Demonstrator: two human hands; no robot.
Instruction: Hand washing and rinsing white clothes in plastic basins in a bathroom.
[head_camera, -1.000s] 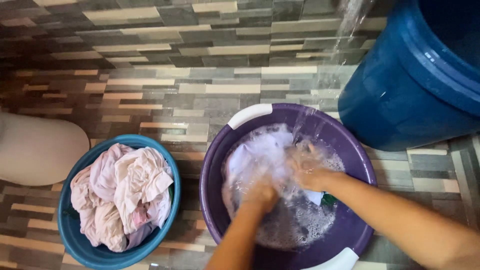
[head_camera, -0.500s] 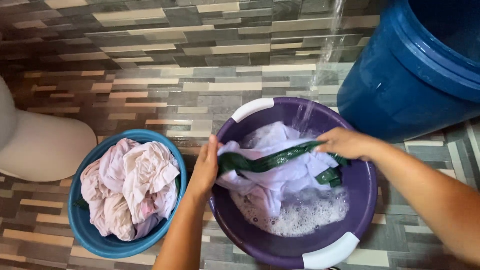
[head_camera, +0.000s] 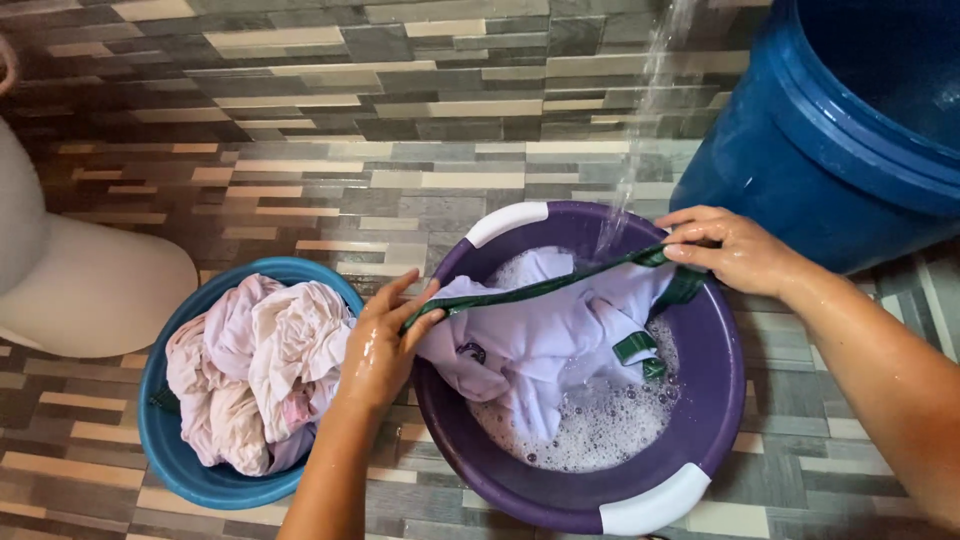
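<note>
Head view, looking straight down at a tiled floor (head_camera: 330, 190). A person's left hand (head_camera: 380, 345) and right hand (head_camera: 735, 250) stretch a wet white shirt (head_camera: 545, 345) by its dark green trim (head_camera: 530, 290) over a purple basin (head_camera: 700, 400) of soapy water (head_camera: 590, 440). The left hand's grip is pinched together on one end of the trim, above the basin's near-left rim; the right hand's grip is clamped on the other end, above the far-right rim. The body of the shirt hangs down into the suds.

A thin stream of water (head_camera: 640, 130) falls from above into the basin's far side (its source is out of view). To the left, just beside the purple basin, sits a smaller blue basin (head_camera: 170, 470) heaped with pale pink and white clothes (head_camera: 255, 365). A large blue barrel (head_camera: 830, 140) stands at upper right.

Risks, as a judgement: both hands look wet and soapy, so the trim could slip from either pinch and the shirt would drop back with a splash. Pulling the trim too taut might strain its seam. With water running in, the basin could fill and spill onto the tiles, making them slippery.
</note>
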